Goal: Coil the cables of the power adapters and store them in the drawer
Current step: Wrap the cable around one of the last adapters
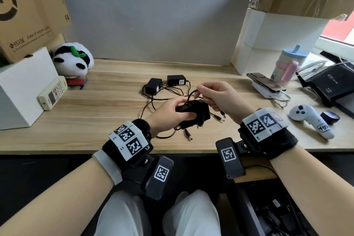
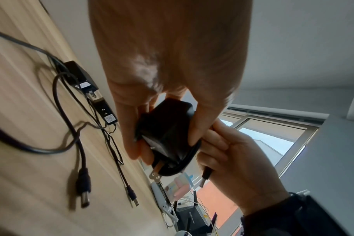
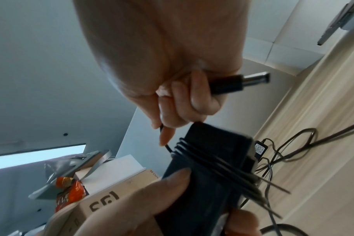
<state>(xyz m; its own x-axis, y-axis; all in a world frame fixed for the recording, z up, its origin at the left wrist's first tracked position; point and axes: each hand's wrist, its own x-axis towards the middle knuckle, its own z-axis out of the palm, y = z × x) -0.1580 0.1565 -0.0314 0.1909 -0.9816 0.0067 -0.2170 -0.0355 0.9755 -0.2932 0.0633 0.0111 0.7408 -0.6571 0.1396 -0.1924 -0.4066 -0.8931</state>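
Observation:
My left hand (image 1: 168, 114) grips a black power adapter (image 1: 193, 113) just above the wooden desk (image 1: 107, 105); several turns of its cable are wound around the body (image 3: 210, 169). My right hand (image 1: 216, 96) pinches that cable's free end beside the adapter, with the barrel plug (image 3: 238, 83) sticking out of the curled fingers. The adapter's metal prongs (image 2: 155, 174) point down. Two more black adapters (image 1: 153, 86) (image 1: 176, 80) lie behind on the desk, their loose cables (image 1: 164, 94) tangled, with barrel plugs (image 1: 188, 136) near the front edge.
A white remote (image 1: 52, 93) and a toy panda (image 1: 73, 59) sit at left by a white box (image 1: 21, 86). At right are a phone on a power bank (image 1: 268, 87), a cup (image 1: 287, 65), a router (image 1: 331, 84) and a white controller (image 1: 312, 119). An open drawer (image 1: 274, 212) shows lower right.

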